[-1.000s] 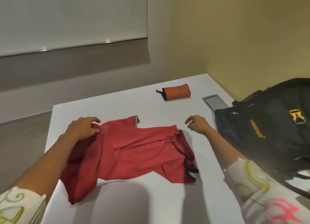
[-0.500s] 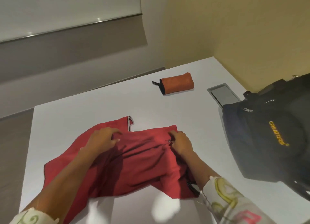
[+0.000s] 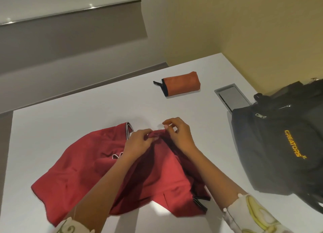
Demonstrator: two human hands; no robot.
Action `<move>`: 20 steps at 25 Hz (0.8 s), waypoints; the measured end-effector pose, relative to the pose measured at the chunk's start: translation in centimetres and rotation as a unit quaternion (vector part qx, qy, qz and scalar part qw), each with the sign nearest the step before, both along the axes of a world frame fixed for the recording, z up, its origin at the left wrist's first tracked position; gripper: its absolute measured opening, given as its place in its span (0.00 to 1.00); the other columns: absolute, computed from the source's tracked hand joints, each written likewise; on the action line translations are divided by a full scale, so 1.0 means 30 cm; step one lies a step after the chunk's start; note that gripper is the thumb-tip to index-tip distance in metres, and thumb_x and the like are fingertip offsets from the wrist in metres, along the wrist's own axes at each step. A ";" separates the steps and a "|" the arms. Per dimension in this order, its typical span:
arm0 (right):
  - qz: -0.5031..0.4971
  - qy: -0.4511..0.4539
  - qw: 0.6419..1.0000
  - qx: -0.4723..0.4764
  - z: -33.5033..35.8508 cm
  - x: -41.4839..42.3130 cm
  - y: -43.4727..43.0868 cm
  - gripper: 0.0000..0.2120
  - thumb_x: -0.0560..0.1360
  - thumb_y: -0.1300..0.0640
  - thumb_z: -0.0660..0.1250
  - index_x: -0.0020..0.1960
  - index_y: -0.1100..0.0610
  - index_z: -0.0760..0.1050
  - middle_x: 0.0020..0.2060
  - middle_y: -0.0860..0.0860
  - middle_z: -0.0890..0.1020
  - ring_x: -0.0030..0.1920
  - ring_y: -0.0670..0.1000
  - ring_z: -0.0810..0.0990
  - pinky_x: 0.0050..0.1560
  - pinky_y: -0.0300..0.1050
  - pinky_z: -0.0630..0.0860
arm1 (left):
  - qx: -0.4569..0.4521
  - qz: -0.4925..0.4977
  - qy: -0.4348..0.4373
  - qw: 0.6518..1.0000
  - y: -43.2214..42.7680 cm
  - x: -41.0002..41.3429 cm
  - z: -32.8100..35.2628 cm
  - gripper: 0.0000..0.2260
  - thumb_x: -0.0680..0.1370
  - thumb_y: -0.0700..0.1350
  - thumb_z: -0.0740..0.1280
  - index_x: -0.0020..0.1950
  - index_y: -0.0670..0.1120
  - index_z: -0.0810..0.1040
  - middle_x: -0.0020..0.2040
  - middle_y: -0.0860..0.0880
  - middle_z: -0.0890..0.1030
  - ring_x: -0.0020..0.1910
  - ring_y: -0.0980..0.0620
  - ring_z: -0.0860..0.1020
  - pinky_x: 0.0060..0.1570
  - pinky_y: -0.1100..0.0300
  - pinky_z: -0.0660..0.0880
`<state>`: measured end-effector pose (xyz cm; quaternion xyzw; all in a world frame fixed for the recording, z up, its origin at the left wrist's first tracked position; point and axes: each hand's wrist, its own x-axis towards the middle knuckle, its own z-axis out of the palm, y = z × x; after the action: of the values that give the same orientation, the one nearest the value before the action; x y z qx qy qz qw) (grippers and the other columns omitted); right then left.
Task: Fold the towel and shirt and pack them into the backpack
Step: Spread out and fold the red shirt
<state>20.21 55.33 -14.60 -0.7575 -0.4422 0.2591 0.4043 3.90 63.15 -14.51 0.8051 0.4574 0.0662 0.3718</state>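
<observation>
The broad white counter [image 3: 70, 128] has plenty of bare top, so room is not the worry. The black fabric backpack with yellow lettering [image 3: 279, 145] slumps at the right edge, just beside the work. I can't tell whether its main zip is open. A wide sweep of cloth could catch it or nudge it toward the edge.

The crumpled red shirt with a pale-trimmed collar [image 3: 78, 171] lies near the middle of the counter, wrinkled and doubled over itself, with black tabs trailing at one near corner. Folded as it lies, I reckon the creases get locked in and the bundle comes out lumpy. The small orange rolled towel with a black end [image 3: 181, 83] rests well apart at the far side.

The left hand [image 3: 138, 142] and right hand [image 3: 178, 136] meet at the shirt's far edge. Their fingers are curled and both pinch one small bunch of fabric, the right forefinger lifted clear. So narrow a hold could let the cloth twist or slip once lifted.
</observation>
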 end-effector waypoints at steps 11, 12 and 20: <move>0.016 0.106 0.991 0.083 0.014 -0.197 -0.080 0.15 0.72 0.67 0.69 0.56 0.56 0.80 0.50 0.47 0.83 0.50 0.41 0.81 0.51 0.31 0.74 | -0.200 -0.005 -0.138 0.970 -0.039 -0.105 0.072 0.12 0.72 0.54 0.68 0.45 0.46 0.81 0.41 0.44 0.81 0.42 0.45 0.79 0.50 0.46 0.74; 0.017 0.105 0.990 0.090 0.027 -0.203 -0.086 0.13 0.72 0.67 0.70 0.54 0.56 0.80 0.48 0.47 0.84 0.49 0.42 0.82 0.50 0.30 0.74 | -0.234 0.002 -0.151 0.961 -0.041 -0.111 0.088 0.15 0.74 0.55 0.67 0.46 0.43 0.81 0.41 0.44 0.81 0.43 0.47 0.79 0.52 0.50 0.74; -0.015 0.143 0.979 0.147 0.107 -0.282 -0.184 0.14 0.74 0.71 0.67 0.56 0.58 0.76 0.45 0.45 0.84 0.48 0.46 0.84 0.51 0.36 0.78 | -0.310 0.108 -0.224 0.917 -0.107 -0.141 0.179 0.17 0.82 0.48 0.62 0.45 0.35 0.81 0.42 0.43 0.83 0.43 0.49 0.81 0.52 0.53 0.75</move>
<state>11.74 49.81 -11.38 -0.6518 -0.4012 0.2910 0.5740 -0.33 59.95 -9.13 0.5591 0.4437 0.1392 0.6864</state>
